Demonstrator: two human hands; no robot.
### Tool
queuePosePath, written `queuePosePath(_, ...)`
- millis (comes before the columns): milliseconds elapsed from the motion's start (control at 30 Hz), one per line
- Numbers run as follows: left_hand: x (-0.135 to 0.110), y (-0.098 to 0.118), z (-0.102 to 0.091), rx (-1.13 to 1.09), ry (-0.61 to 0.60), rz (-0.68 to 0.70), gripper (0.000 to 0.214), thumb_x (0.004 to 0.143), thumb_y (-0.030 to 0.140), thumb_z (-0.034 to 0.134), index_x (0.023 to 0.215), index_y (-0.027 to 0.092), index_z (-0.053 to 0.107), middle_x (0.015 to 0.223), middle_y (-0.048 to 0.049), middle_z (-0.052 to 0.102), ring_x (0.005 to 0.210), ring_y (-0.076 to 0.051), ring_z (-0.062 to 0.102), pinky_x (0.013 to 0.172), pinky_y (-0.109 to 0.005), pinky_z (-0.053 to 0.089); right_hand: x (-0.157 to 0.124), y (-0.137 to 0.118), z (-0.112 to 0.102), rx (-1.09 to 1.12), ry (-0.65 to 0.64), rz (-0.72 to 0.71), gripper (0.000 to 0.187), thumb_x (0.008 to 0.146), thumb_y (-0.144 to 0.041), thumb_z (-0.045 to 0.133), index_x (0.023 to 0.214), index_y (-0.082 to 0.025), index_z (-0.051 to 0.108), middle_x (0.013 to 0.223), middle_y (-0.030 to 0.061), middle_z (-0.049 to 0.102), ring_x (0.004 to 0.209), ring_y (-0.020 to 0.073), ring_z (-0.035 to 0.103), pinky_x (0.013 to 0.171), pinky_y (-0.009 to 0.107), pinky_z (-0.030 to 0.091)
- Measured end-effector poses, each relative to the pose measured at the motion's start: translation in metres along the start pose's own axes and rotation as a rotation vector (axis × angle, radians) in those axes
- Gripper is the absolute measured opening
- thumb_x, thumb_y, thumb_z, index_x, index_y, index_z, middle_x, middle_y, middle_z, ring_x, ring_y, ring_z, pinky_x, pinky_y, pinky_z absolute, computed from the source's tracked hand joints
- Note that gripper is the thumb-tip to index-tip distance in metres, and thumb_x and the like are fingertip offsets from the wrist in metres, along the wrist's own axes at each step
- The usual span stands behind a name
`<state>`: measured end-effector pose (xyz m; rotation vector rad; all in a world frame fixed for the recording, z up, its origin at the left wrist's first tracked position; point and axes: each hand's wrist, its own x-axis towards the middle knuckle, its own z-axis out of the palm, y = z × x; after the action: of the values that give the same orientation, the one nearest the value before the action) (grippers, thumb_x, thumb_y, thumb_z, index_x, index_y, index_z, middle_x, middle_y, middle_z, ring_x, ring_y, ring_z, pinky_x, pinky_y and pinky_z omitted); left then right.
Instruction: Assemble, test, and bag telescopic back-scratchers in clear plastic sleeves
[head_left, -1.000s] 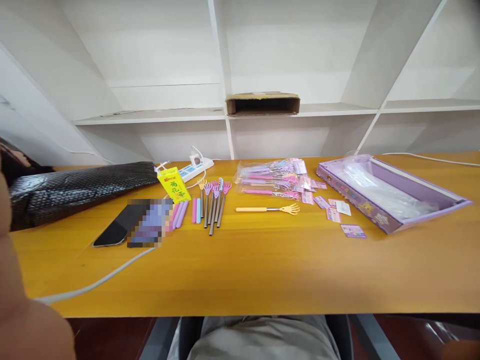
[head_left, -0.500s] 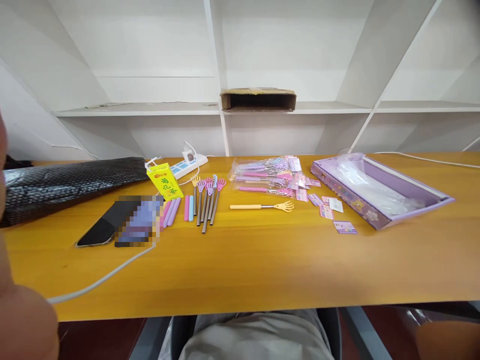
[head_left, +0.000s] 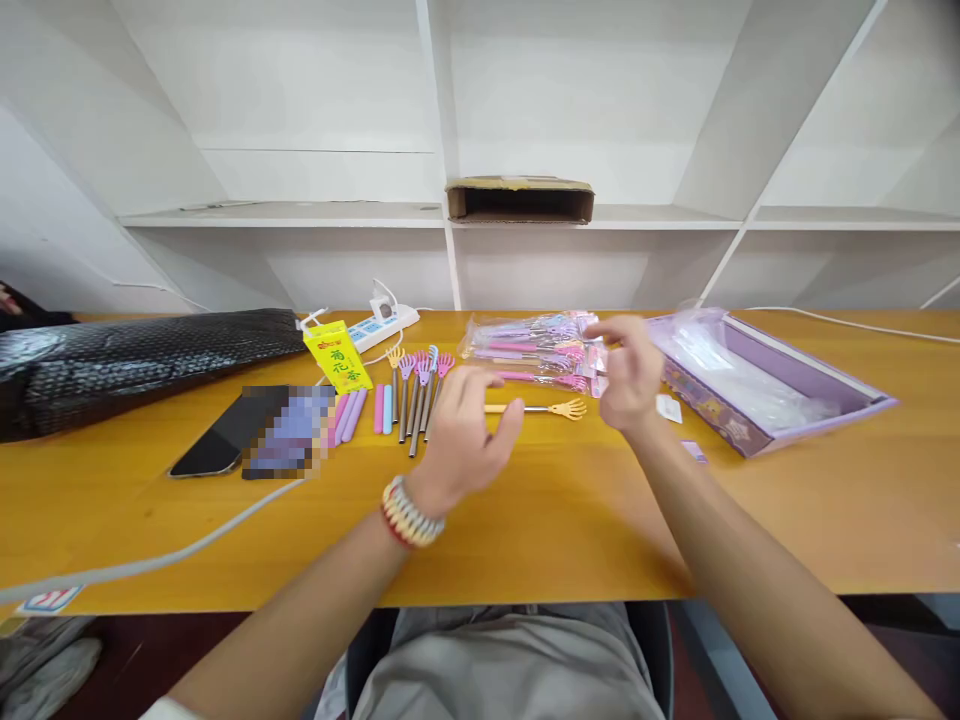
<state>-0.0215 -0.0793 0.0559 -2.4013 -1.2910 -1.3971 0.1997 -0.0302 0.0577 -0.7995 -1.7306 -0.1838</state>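
My left hand (head_left: 469, 435), with a beaded bracelet at the wrist, hovers over the near end of a yellow back scratcher (head_left: 568, 409). Its thumb stands apart from the bent fingers, and nothing shows in it. The scratcher lies flat on the table, its handle partly hidden by that hand. My right hand (head_left: 630, 372) is raised beyond the claw end, fingers loosely bent and apart, holding nothing visible. Behind both hands lies a pile of bagged back scratchers (head_left: 525, 350). Unbagged scratchers with bare metal rods (head_left: 413, 425) lie left of my left hand, beside pink and blue handle sleeves (head_left: 383, 408).
On the right sits a purple display box (head_left: 814, 430) with clear plastic bags (head_left: 727, 360). Small cards (head_left: 669, 408) lie near it. At left are a phone (head_left: 217, 435), purple sleeves (head_left: 350, 417), a yellow packet (head_left: 337, 357), a power strip (head_left: 386, 325) and a black wrapped roll (head_left: 150, 365).
Both my hands have come in over the table from the lower edges, to either side of the yellow back scratcher. The scratcher itself has not visibly moved.
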Motion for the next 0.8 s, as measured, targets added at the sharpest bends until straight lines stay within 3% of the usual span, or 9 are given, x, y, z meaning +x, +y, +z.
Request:
queuePosePath(167,0.011,-0.045,0.05,0.187,-0.215,-0.096,0.033,0.083,0.034,0.048,0.109,0.014,0.051,0.107,-0.0106,0.054,0.104,-0.023,0.047,0.092,-0.039,0.039,-0.036,0.028,0.04,-0.133,-0.346,0.011,0.022,0.081,-0.034,0.054,0.092,-0.016,0.061,0.085,0.0083,0.061,0.084,0.0217,0.052,0.078,0.037,0.041)
queuePosePath(300,-0.006,-0.063,0.065,0.221,-0.478,0.021,0.041,0.085,0.043,0.042,0.117,0.018,0.05,0.122,-0.0108,0.049,0.115,-0.025,0.042,0.095,-0.043,0.036,-0.053,0.04,0.054,-0.215,-0.635,0.028,0.022,0.078,-0.035,0.058,0.09,-0.018,0.064,0.09,0.009,0.061,0.092,0.0235,0.05,0.082,0.038,0.039)
queuePosePath(400,-0.013,-0.065,0.066,0.192,-0.577,0.059,0.035,0.089,0.035,0.034,0.114,0.019,0.053,0.118,-0.0086,0.053,0.112,-0.022,0.045,0.096,-0.04,0.036,-0.053,0.036,0.055,-0.221,-0.693,0.038,0.016,0.081,-0.03,0.053,0.081,-0.019,0.066,0.086,0.007,0.061,0.089,0.0216,0.051,0.083,0.037,0.039)
queuePosePath(633,-0.009,-0.071,0.068,0.158,-0.595,-0.017,0.035,0.09,0.032,0.031,0.114,0.024,0.056,0.122,-0.005,0.053,0.114,-0.021,0.044,0.096,-0.04,0.036,-0.05,0.028,0.055,-0.222,-0.72,0.081,0.016,0.082,-0.027,0.052,0.078,-0.018,0.065,0.079,0.0056,0.061,0.082,0.0194,0.051,0.079,0.033,0.04)
queuePosePath(800,-0.009,-0.077,0.07,0.088,-0.565,-0.052,0.035,0.088,0.032,0.039,0.117,0.019,0.053,0.12,-0.0054,0.055,0.112,-0.02,0.046,0.098,-0.036,0.035,-0.05,0.028,0.051,-0.269,-0.755,0.109,0.018,0.081,-0.031,0.053,0.079,-0.018,0.065,0.079,0.0059,0.061,0.082,0.0195,0.052,0.079,0.031,0.04)
